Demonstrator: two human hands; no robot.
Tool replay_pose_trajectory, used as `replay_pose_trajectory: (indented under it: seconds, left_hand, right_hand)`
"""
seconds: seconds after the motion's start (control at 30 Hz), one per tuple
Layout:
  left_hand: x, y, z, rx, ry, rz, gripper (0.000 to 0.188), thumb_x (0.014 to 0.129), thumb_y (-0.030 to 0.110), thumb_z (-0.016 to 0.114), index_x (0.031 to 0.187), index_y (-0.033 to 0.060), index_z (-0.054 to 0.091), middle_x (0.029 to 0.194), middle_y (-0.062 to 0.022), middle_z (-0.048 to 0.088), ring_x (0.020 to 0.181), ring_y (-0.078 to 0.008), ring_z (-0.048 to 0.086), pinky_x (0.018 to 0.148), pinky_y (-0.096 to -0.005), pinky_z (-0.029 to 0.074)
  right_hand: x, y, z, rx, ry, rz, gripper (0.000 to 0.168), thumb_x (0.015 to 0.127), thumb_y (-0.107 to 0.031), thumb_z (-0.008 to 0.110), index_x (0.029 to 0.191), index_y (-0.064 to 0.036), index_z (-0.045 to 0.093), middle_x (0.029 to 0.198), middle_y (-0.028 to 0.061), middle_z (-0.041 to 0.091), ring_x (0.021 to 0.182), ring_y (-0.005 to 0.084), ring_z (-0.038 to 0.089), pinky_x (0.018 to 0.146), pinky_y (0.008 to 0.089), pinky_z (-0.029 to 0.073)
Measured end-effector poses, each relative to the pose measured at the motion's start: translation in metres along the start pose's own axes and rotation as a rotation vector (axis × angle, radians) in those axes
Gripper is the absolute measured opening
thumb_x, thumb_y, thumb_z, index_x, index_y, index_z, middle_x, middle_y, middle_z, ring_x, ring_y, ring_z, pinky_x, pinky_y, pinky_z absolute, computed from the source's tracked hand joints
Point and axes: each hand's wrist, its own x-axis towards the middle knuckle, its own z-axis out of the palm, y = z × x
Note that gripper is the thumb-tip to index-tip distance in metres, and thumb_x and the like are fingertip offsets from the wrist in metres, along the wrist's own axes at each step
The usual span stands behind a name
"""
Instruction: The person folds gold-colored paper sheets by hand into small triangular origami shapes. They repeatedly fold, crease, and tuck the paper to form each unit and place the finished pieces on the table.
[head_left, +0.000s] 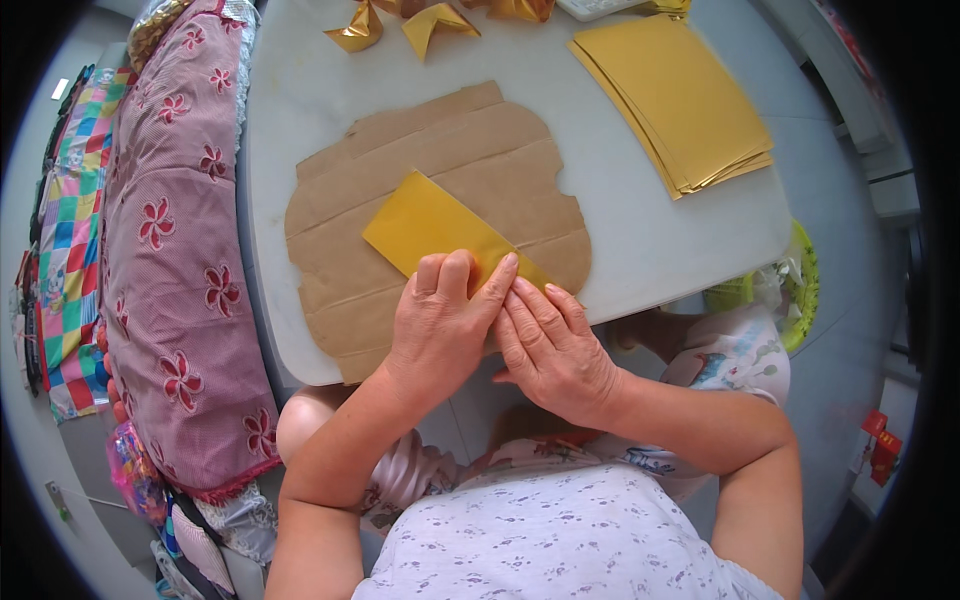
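A folded sheet of gold paper (435, 221) lies slantwise on a flat piece of brown cardboard (360, 172) in front of me. My left hand (442, 322) holds the paper down near its lower right end, index finger stretched along it and the other fingers curled. Touching it, my right hand (555, 345) holds the same end under fingers laid side by side, with its thumb apart below. The hands hide part of this end and its lower edge. To the right lies a stack of gold paper sheets (675, 97).
Folded gold paper pieces (439, 26) lie along the far side of the white table (660, 247). A pale device (592, 7) shows at the top edge. Left of the table stands a seat under a pink flowered cover (180, 255). A green basket (802, 285) is below the right corner.
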Motion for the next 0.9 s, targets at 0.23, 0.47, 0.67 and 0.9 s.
replay_pose_trajectory:
  seconds: [0.23, 0.47, 0.67, 0.9]
  left_hand:
    - [-0.002, -0.003, 0.007, -0.023, 0.005, -0.039, 0.047, 0.077, 0.009, 0.069, 0.124, 0.0046, 0.061, 0.113, -0.0141, 0.049, 0.102, -0.0325, 0.050, 0.084, -0.0403, 0.049]
    - [-0.041, 0.022, 0.006, 0.060, 0.004, 0.089, 0.054, 0.082, 0.017, 0.066, 0.125, -0.0122, 0.052, 0.140, -0.0317, 0.040, 0.128, -0.0456, 0.040, 0.105, -0.0493, 0.039]
    - [-0.046, 0.030, -0.008, 0.231, -0.086, 0.090, 0.071, 0.081, 0.034, 0.065, 0.124, -0.0197, 0.048, 0.135, -0.0331, 0.043, 0.131, -0.0453, 0.037, 0.108, -0.0521, 0.034]
    - [-0.053, 0.023, -0.005, 0.266, -0.030, 0.002, 0.079, 0.081, 0.043, 0.063, 0.125, -0.0213, 0.048, 0.139, -0.0355, 0.039, 0.136, -0.0466, 0.032, 0.111, -0.0532, 0.030]
  right_hand:
    - [-0.001, 0.004, -0.001, -0.002, 0.066, -0.022, 0.066, 0.068, -0.028, 0.072, 0.119, 0.011, 0.056, 0.118, 0.0255, 0.060, 0.117, 0.0400, 0.057, 0.101, 0.0518, 0.043]
    - [-0.002, 0.003, 0.005, -0.037, 0.124, -0.025, 0.049, 0.072, -0.018, 0.063, 0.113, 0.010, 0.061, 0.118, 0.0253, 0.059, 0.115, 0.0395, 0.056, 0.101, 0.0517, 0.042]
    - [-0.004, 0.004, 0.006, -0.145, 0.060, -0.073, 0.051, 0.073, -0.019, 0.064, 0.115, 0.010, 0.059, 0.121, 0.0256, 0.056, 0.119, 0.0411, 0.052, 0.102, 0.0533, 0.040]
    - [0.000, -0.002, 0.008, -0.132, 0.071, -0.052, 0.054, 0.074, -0.026, 0.063, 0.112, 0.011, 0.061, 0.117, 0.0259, 0.056, 0.118, 0.0404, 0.052, 0.099, 0.0530, 0.041]
